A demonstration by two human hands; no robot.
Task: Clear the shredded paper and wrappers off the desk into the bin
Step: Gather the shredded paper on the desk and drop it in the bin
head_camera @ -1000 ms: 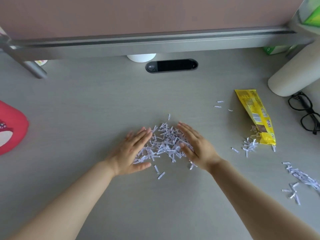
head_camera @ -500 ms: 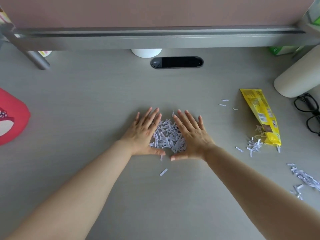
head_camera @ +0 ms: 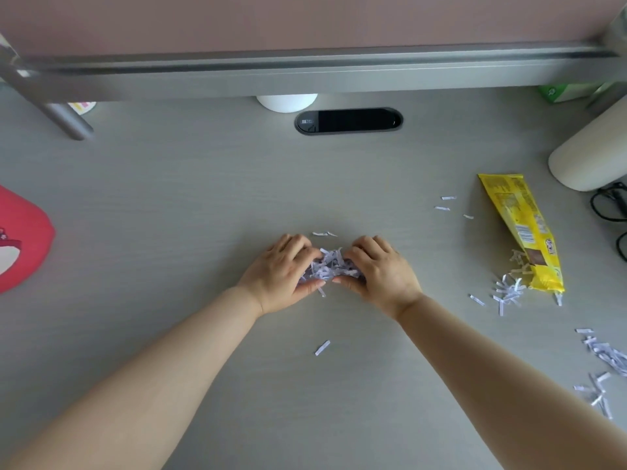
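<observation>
Since half a second earlier, the fingers of both hands had gone from lying flat beside the shreds to curling in over them, and the heap had been squeezed into a tighter clump. The left hand point(head_camera: 281, 273) and the right hand point(head_camera: 380, 273) sat close together at the middle of the desk point(head_camera: 203, 198), knuckles up, fingers bent and thumbs nearly meeting at the near side. Between them they gripped the shredded paper pile point(head_camera: 330, 266), which stuck up out of the gap between the two hands and rested on the desk.

Two stray strips point(head_camera: 322, 234) lay just beyond the fingertips, and a single strip point(head_camera: 322, 347) lay nearer the person, between the forearms. Three more scraps point(head_camera: 444, 203) lay apart to the right. The yellow wrapper point(head_camera: 522, 228) lay flat farther right, with a small cluster of shreds point(head_camera: 507, 291) touching its near end. Another scatter of strips point(head_camera: 604, 357) ran along the right edge of the view.

Black glasses point(head_camera: 610, 205) lay beside a cream cylinder point(head_camera: 590, 154) at the far right. A black oval cable port point(head_camera: 349, 121) sat in the desk near the back, under a grey metal rail point(head_camera: 305, 72). A red object point(head_camera: 20, 239) showed at the left edge.
</observation>
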